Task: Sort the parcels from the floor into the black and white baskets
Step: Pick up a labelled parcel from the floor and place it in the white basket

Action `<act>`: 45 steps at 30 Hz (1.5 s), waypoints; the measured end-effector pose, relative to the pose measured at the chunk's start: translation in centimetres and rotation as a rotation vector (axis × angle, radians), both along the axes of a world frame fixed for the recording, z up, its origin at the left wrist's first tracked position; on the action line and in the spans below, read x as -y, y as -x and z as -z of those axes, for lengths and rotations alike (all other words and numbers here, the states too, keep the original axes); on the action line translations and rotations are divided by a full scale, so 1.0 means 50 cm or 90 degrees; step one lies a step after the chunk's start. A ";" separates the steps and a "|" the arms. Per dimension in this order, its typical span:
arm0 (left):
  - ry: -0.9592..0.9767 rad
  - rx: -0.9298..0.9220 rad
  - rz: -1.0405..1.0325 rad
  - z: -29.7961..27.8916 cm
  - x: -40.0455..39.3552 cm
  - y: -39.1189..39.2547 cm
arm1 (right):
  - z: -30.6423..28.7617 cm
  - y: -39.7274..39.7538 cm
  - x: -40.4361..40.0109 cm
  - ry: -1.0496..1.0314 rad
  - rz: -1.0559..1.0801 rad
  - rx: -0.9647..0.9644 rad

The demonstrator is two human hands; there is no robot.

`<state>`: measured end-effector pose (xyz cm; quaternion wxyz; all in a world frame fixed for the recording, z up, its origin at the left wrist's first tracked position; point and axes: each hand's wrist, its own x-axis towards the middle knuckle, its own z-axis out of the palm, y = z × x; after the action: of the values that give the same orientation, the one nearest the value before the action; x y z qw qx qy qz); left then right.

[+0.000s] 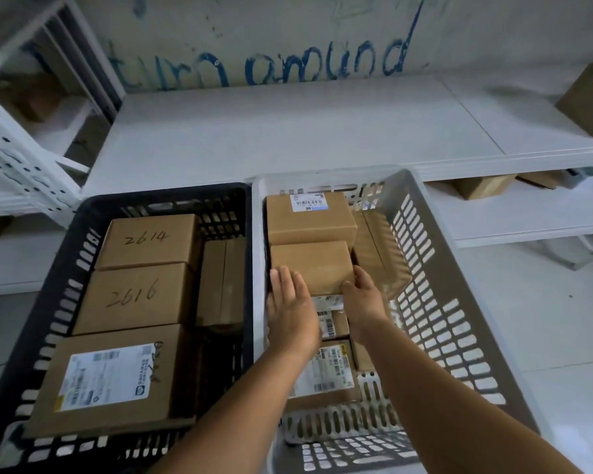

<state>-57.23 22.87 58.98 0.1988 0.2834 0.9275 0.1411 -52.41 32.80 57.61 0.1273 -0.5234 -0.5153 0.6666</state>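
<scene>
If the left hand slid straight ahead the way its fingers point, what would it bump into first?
Probably the plain box it already touches. The left hand lies flat in the white basket, fingers pointing away over that box's near edge. Past it sits the labelled box. Depth is hard to judge.

Plain brown parcel [311, 265] flat among others in white basket [459, 302], beside parcel-filled black basket [65, 254].

Your clearest opening in the white basket [435, 254] is its right side, beside the tilted box [377, 248]; stacked parcels [310, 217] block the left. In the black basket [83, 234], only the right strip past the boxes [144, 241] sits lower
</scene>
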 end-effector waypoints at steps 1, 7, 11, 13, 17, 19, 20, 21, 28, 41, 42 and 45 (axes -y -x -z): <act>0.007 -0.009 0.016 0.002 -0.002 0.000 | 0.000 0.004 -0.002 0.001 -0.005 0.000; 0.050 -0.025 0.068 0.004 -0.011 0.003 | 0.014 -0.003 -0.004 -0.014 -0.049 0.017; 0.044 -0.038 0.072 0.000 -0.006 -0.002 | 0.007 -0.026 -0.003 0.010 -0.046 0.019; 0.028 -0.043 0.074 0.001 -0.005 -0.004 | 0.008 -0.039 -0.002 0.030 -0.045 0.029; -0.005 -0.025 0.066 0.009 0.000 -0.022 | 0.011 -0.069 -0.001 0.059 -0.045 0.051; -0.006 -0.017 0.062 0.012 0.004 -0.034 | 0.008 -0.079 -0.007 0.051 -0.051 0.066; -0.005 -0.015 0.061 0.012 0.006 -0.040 | 0.005 -0.083 -0.009 0.040 -0.059 0.076; -0.005 -0.014 0.059 0.011 0.008 -0.045 | 0.003 -0.088 -0.012 0.027 -0.070 0.083; -0.006 -0.002 0.045 -0.009 0.018 -0.076 | -0.003 -0.121 -0.019 -0.041 -0.133 0.138; -0.037 0.067 -0.115 0.009 0.022 -0.074 | 0.041 -0.129 0.012 0.083 -0.088 0.142; -0.040 0.077 -0.120 0.012 0.022 -0.074 | 0.041 -0.128 0.015 0.096 -0.076 0.131; -0.033 0.096 -0.122 0.013 0.019 -0.076 | 0.040 -0.126 0.010 0.091 -0.050 0.109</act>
<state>-53.43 21.93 58.35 0.2459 0.1875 0.9288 0.2044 -46.11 32.29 55.63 0.0191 -0.5651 -0.4958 0.6591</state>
